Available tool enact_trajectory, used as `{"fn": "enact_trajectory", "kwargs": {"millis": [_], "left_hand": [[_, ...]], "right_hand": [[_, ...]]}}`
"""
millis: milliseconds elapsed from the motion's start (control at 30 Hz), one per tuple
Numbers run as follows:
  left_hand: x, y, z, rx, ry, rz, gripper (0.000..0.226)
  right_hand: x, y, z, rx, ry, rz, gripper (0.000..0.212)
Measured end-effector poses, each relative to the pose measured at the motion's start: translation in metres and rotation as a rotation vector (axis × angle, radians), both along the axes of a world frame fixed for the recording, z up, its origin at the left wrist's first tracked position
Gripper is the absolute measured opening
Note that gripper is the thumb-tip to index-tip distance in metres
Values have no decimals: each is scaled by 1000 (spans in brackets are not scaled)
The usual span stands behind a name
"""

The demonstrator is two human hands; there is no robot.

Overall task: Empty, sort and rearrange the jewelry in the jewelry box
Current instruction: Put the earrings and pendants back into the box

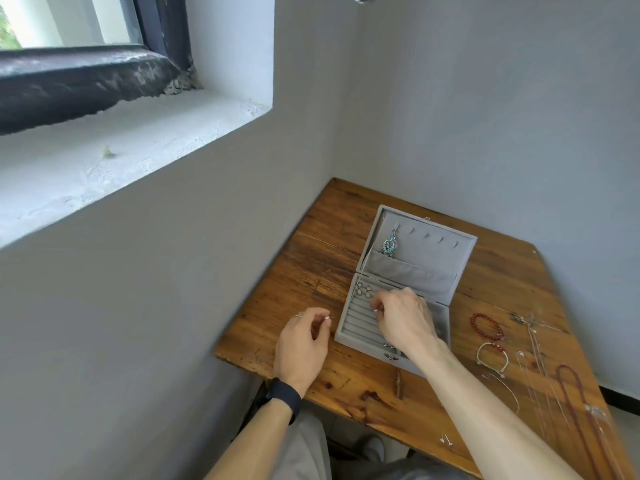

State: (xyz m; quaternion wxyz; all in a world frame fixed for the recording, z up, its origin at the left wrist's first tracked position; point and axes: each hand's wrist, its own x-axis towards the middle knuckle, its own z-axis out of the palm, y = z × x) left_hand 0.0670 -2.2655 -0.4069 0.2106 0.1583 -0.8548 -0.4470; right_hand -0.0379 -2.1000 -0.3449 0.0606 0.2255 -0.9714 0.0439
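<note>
A grey velvet jewelry box [356,322] lies open on the wooden table [346,379]. Its lid [429,258] stands tilted back with turquoise dangling earrings [389,244] hung inside. A few small earrings [363,289] sit in the tray's far left corner. My right hand [403,317] hovers over the ring slots, fingertips pinched on a small silver piece. My left hand [301,344] rests just left of the box and pinches a tiny silver earring [327,318] between thumb and forefinger.
Right of the box lie a red bead bracelet [486,326], a pale bracelet [491,356], several thin chains [540,368] and a long dark red necklace [578,403]. Two small studs [446,440] sit near the front edge. Grey walls close the table's left and far sides.
</note>
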Motion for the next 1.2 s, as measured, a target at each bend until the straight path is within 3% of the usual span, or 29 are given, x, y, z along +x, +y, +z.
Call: {"fn": "enact_trajectory", "kwargs": {"millis": [100, 233, 333, 467, 567, 967, 1200], "left_hand": [[-1, -1, 6, 86, 23, -5, 16], [-7, -6, 18, 145, 40, -32, 17], [-23, -3, 32, -15, 40, -156, 15], [-53, 14, 48, -328, -43, -308, 21], [-68, 23, 51, -495, -122, -354, 24], [-90, 31, 56, -760, -215, -455, 22], [-86, 37, 59, -792, -207, -404, 27]], "right_hand": [[3, 7, 5, -63, -21, 5, 26], [24, 38, 0, -325, 58, -52, 22], [38, 68, -16, -319, 89, -143, 32], [42, 89, -40, -148, -238, -243, 66], [45, 89, -50, -193, -266, -220, 74], [43, 89, -63, -298, -199, -226, 68], [44, 90, -63, -310, -200, -224, 69]]}}
